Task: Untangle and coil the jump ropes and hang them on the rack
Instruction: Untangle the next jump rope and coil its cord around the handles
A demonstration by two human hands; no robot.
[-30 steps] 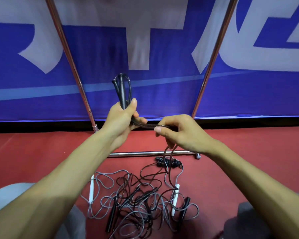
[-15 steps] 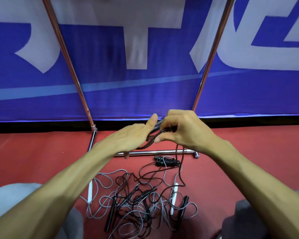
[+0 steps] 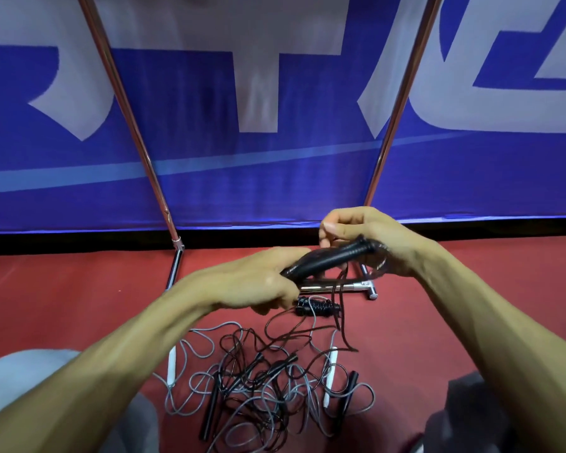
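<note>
My left hand [image 3: 258, 282] grips the near end of a black jump rope's handles [image 3: 327, 259], held roughly level above the floor. My right hand [image 3: 370, 240] closes on the far end, where black cord is wound around the handles. A loose black strand hangs from there down to the tangle. On the red floor below lies a tangled pile of black and grey jump ropes [image 3: 265, 384] with white handles [image 3: 171, 364] and black handles [image 3: 211, 410]. A small coiled black rope [image 3: 317, 307] lies by the rack's base bar [image 3: 337, 286].
The chrome rack's two uprights [image 3: 125, 106] rise against a blue banner with white letters [image 3: 275, 178]. The rack's feet stand on red flooring. My knees in grey trousers [image 3: 30, 380] frame the pile at lower left and lower right.
The handles have come down from upright in my left hand to level between both hands. My right hand moved up and right, winding cord around them.
</note>
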